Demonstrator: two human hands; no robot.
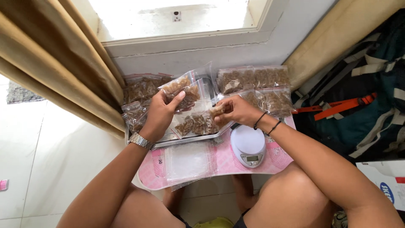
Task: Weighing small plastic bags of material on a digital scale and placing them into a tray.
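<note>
Left hand: the left hand (162,114), a metal watch (141,141) on its wrist, grips a small clear zip bag (185,90) of brown snack pieces, thumb across the front of the bag.
Right hand: the right hand (238,110) pinches a brown piece (218,110) in its fingertips, just right of the bag and level with its lower edge.
Below the hands: a metal tray (185,140) holding more loose brown pieces.
Bench: a low pink bench (223,162) carries the tray, a white kitchen scale (249,146) under the right wrist, and a stack of empty clear bags (187,162).
Behind: filled bags (253,78) lie in rows against the wall.
</note>
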